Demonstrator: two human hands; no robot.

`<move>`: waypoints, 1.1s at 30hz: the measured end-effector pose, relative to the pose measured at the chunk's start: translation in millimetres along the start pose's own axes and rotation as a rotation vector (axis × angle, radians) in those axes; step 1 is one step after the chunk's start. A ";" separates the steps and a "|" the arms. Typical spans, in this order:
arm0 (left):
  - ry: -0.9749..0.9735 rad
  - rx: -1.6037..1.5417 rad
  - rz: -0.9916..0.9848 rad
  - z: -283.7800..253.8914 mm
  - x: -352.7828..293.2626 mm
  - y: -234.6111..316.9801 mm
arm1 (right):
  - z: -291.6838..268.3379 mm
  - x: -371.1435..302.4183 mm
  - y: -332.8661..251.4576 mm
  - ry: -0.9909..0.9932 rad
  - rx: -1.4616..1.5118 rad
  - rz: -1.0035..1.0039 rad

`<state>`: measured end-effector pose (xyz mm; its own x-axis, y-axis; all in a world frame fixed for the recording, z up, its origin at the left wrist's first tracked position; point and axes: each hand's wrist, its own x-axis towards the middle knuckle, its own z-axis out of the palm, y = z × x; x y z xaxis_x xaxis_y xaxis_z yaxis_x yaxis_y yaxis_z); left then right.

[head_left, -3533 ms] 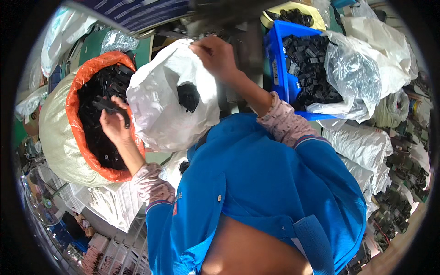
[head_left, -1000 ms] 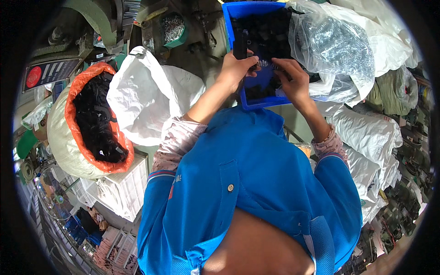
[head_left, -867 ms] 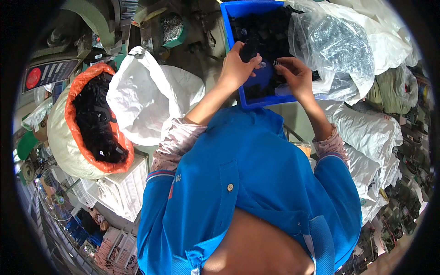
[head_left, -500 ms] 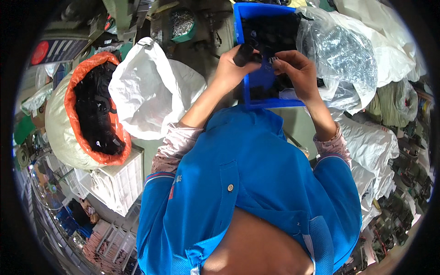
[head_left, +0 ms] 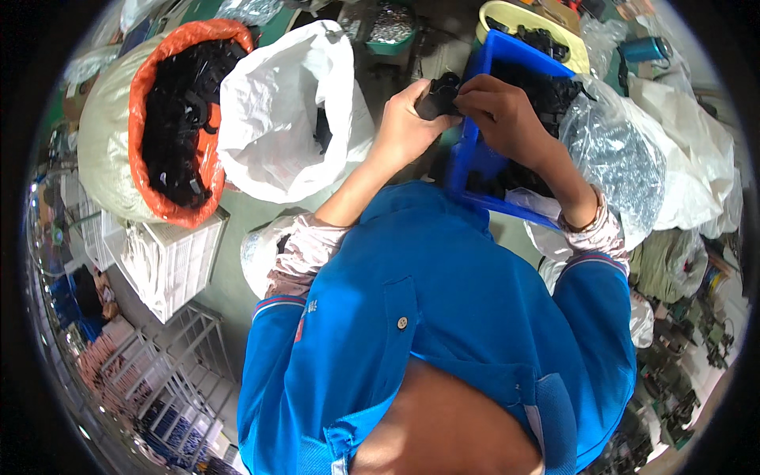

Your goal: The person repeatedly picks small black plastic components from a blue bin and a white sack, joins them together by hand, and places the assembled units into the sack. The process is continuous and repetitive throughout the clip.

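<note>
My left hand (head_left: 408, 123) is closed around a black, roughly cylindrical part (head_left: 438, 98), held up beside the left edge of a blue bin (head_left: 484, 165). Against the right end of that part, my right hand (head_left: 503, 115) pinches with thumb and fingers. Its fingertips cover whatever they hold. Many black pieces (head_left: 546, 93) lie inside the blue bin, just beyond and beneath my right hand.
Left of my arms stand an open white sack (head_left: 265, 127) and an orange-lined sack (head_left: 142, 119) of black parts. A green tray (head_left: 390, 39) of small metal pieces, a yellow tub (head_left: 582, 55) and a blue bottle (head_left: 645, 49) sit farther back. Clear plastic bags (head_left: 613, 150) crowd the right.
My right hand has brought its fingers to the black part; the small shiny piece seen in them earlier is now hidden. The view has turned, shifting the bin and sacks.
</note>
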<state>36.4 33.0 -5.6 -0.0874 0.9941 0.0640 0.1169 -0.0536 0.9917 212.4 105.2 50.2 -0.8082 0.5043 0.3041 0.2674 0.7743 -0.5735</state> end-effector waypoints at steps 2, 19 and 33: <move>0.105 -0.014 0.009 -3.5 -2.7 -2.8 | 8.1 9.2 3.1 -0.008 0.091 0.040; 0.258 -0.353 -0.026 -50.6 -1.9 -12.6 | 62.3 17.5 18.7 0.150 1.144 0.581; 0.266 -0.241 -0.056 -49.1 0.7 -13.1 | 75.1 19.2 18.2 0.295 0.931 0.448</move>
<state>-13.8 29.8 -13.1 -0.3448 0.9387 0.0044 -0.1288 -0.0520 0.9903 162.3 100.3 -11.6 -0.5441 0.8387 0.0224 -0.0978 -0.0369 -0.9945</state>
